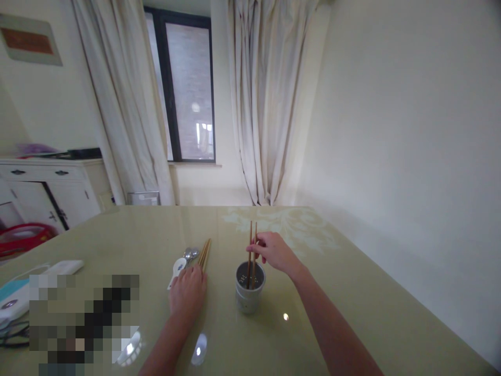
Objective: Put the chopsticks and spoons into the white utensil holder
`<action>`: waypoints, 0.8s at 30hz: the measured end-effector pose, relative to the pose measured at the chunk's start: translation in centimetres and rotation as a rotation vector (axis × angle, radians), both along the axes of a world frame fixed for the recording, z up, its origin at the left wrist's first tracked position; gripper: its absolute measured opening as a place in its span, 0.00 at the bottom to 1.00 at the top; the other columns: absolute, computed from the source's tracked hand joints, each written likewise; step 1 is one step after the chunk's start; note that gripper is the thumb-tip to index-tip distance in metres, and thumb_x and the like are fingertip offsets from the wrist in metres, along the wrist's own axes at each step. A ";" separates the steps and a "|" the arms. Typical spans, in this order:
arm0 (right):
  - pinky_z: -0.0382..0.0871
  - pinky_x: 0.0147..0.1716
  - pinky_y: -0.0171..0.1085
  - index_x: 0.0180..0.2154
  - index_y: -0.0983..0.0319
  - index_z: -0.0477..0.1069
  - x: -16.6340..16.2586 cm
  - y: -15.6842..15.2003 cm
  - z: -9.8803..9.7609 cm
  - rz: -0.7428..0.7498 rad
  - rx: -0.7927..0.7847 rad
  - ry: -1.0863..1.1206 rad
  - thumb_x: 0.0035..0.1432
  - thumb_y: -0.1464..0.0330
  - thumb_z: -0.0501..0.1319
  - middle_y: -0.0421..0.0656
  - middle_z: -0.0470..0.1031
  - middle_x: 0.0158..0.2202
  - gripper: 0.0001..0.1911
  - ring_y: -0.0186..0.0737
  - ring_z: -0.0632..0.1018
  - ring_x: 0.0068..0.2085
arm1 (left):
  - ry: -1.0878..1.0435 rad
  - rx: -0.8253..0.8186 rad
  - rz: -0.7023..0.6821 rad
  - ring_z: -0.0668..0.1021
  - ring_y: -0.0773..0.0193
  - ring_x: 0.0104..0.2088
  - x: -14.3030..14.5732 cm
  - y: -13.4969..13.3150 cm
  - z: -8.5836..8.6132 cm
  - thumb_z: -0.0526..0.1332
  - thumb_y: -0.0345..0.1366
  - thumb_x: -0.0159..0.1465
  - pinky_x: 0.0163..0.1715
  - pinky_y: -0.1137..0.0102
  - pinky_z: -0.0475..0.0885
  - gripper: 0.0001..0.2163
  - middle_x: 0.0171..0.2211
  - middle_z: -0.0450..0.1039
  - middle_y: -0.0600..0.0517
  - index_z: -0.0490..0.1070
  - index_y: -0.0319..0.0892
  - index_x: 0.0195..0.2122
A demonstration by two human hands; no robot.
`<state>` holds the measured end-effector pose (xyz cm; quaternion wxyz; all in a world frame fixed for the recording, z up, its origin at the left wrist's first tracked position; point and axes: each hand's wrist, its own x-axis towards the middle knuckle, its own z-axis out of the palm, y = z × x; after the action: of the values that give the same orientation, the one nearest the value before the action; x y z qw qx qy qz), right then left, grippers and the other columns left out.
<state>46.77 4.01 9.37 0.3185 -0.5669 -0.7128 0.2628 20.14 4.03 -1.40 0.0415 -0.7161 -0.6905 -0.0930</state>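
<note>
A pair of brown chopsticks (249,256) stands nearly upright, the lower ends inside a grey utensil holder (249,303) with holes in its bottom. My right hand (274,251) pinches them above the rim, fingers closed. To the left, my left hand (188,287) rests on the table with fingers curled over the near ends of a bundle of lighter chopsticks (204,253); its fingertips are partly hidden. Beside that hand lie a white spoon (179,266) with a blue mark and metal spoons (191,254), their handles partly covered by the hand.
The glossy greenish table (332,313) reaches toward a curtained window (191,94), with a wall (410,156) along its right. At the left edge are a white device (64,267) and dark cables (15,334). A blurred-out patch (86,318) hides the front left.
</note>
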 end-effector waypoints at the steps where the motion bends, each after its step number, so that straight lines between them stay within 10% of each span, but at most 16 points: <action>1: 0.67 0.24 0.31 0.32 0.63 0.79 0.0 0.0 -0.1 0.005 0.001 0.000 0.65 0.66 0.69 0.40 0.83 0.26 0.09 0.33 0.77 0.20 | -0.002 0.001 0.007 0.83 0.50 0.53 0.1 0.0 0.0 0.51 0.35 0.76 0.52 0.59 0.74 0.15 0.47 0.84 0.40 0.79 0.41 0.44; 9: 0.66 0.26 0.33 0.31 0.62 0.79 0.1 -0.2 0.4 0.003 0.039 -0.090 0.71 0.59 0.66 0.42 0.83 0.27 0.17 0.35 0.79 0.22 | -0.045 0.029 -0.001 0.85 0.51 0.47 0.5 -0.3 0.5 0.53 0.35 0.74 0.50 0.61 0.74 0.14 0.42 0.85 0.42 0.78 0.43 0.38; 14: 0.63 0.31 0.36 0.31 0.61 0.79 0.3 -1.6 2.5 -0.190 0.303 -0.157 0.71 0.57 0.65 0.42 0.80 0.25 0.19 0.40 0.79 0.29 | -0.462 0.116 0.036 0.85 0.55 0.35 1.2 -0.2 1.3 0.51 0.40 0.76 0.36 0.66 0.71 0.11 0.36 0.84 0.46 0.72 0.44 0.43; 24: 0.72 0.27 0.33 0.43 0.62 0.77 -3.4 -4.4 3.6 0.208 0.133 0.477 0.70 0.53 0.64 0.43 0.82 0.35 0.18 0.37 0.81 0.29 | -1.053 0.396 -0.433 0.75 0.62 0.23 5.7 -4.7 0.1 0.51 0.51 0.76 0.24 0.70 0.69 0.16 0.25 0.73 0.56 0.68 0.45 0.43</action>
<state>43.39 -0.39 12.99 0.4854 -0.3904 -0.6877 0.3729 25.84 -0.62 -1.32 -0.1934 -0.6765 -0.4263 -0.5686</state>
